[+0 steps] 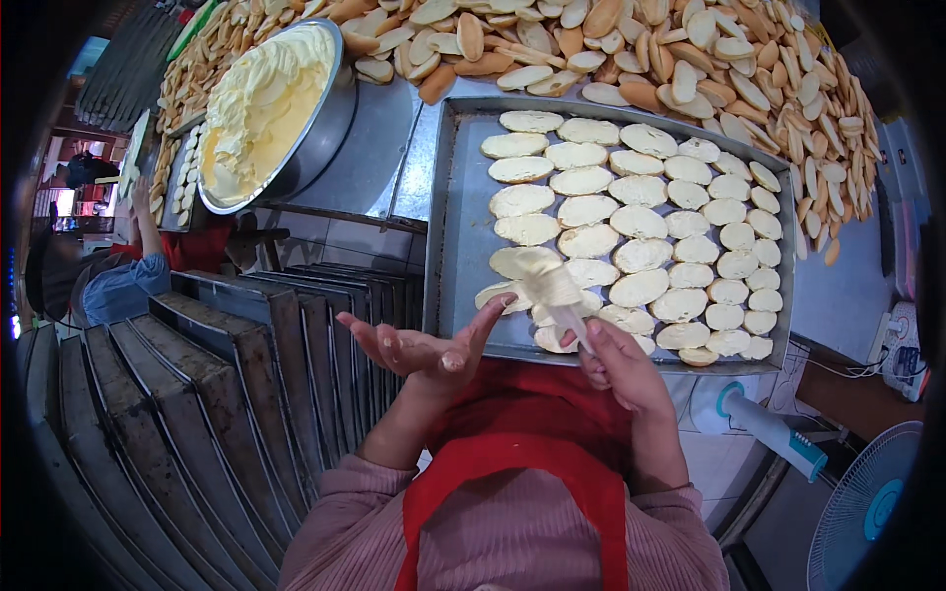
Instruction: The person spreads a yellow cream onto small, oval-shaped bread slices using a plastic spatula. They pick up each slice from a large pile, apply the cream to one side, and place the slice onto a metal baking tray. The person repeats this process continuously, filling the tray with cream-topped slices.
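Observation:
A shallow metal tray (461, 261) in front of me holds rows of oval bread slices (641, 222) with pale cream on top. My right hand (626, 366) grips the handle of a spatula (564, 307), whose cream-coated blade is over the tray's near left part and partly hides slices there. Palm up, my left hand (424, 357) is open with fingers spread and smeared with cream. It is at the tray's near left corner, and its fingertips overlap a coated slice (503, 295) in the picture; whether they touch it I cannot tell.
A big metal bowl (337, 123) of whipped yellow cream (266, 103) stands beyond the tray's left side. Loose bread slices (690, 49) are heaped behind. Stacked upright trays (187, 379) fill the lower left. Another person (123, 286) works at far left. A fan (872, 507) stands at lower right.

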### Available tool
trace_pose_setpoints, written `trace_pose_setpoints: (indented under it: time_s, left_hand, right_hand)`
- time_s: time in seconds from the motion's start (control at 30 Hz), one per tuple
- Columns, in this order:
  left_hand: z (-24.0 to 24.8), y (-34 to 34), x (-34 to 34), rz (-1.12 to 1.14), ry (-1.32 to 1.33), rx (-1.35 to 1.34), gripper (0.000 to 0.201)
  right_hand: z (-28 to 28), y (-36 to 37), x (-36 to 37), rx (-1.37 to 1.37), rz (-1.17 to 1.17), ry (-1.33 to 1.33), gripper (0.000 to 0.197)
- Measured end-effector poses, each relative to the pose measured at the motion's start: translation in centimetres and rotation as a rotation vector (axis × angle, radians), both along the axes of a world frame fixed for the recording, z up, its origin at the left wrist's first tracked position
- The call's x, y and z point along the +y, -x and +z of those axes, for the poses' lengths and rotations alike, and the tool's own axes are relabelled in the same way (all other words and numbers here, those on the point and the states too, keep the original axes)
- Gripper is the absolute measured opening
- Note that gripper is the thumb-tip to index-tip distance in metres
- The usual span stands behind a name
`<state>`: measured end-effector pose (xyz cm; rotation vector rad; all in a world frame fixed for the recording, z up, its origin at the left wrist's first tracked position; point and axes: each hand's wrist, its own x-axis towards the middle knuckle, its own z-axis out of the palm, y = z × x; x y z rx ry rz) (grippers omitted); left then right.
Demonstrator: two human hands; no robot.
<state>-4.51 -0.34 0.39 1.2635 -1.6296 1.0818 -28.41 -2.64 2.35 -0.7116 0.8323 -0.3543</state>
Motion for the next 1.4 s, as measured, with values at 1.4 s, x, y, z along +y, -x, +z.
trace_pose_setpoints:
  time_s: [1.4]
  left_hand:
    - [-2.9, -11.7, -33.3, -0.014, -0.931, 0.989, 0.046]
  right_hand:
    - [1.7, 1.8, -3.1, -0.105, -0.23, -0.007, 0.041]
